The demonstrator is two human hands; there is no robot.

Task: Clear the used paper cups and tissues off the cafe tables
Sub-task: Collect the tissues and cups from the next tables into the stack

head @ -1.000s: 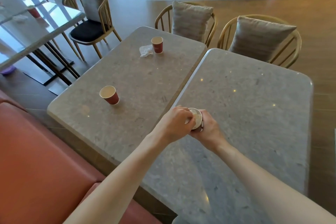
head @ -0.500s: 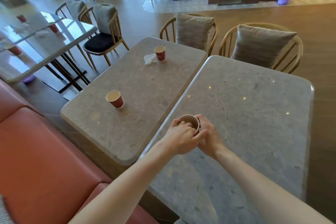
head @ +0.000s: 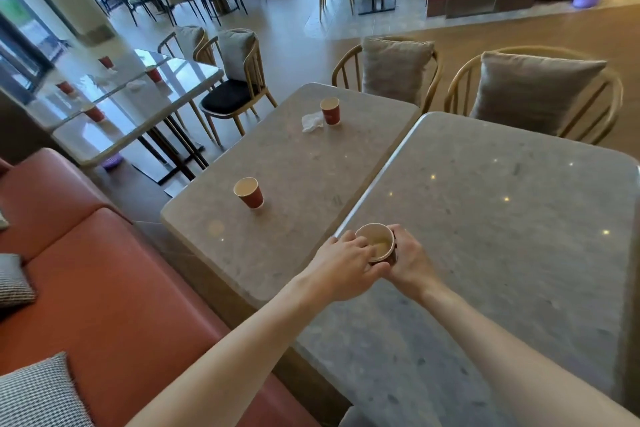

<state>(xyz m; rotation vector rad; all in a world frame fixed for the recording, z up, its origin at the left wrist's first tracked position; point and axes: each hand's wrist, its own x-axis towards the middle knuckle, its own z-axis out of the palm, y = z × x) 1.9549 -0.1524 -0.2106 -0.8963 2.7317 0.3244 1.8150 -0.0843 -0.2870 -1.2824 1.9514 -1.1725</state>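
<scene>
The right-hand bench (head: 502, 218), a grey stone top, serves as landmark; a second grey bench (head: 294, 163) butts against its left edge. Beyond its far edge stand two wooden chairs with grey cushions (head: 530, 94). Left of both benches runs a red sofa (head: 86, 270). At the landmark bench's near-left edge both hands meet: the right hand (head: 410, 262) curls round the held cup (head: 379, 246), while the left hand (head: 346, 262) has its fingers at the rim, possibly reaching inside, though that is hard to make out. On the neighbouring bench stand a near red cup (head: 249, 192) and a far red cup (head: 330, 110), with a crumpled tissue (head: 311, 121) just beside the far one.
</scene>
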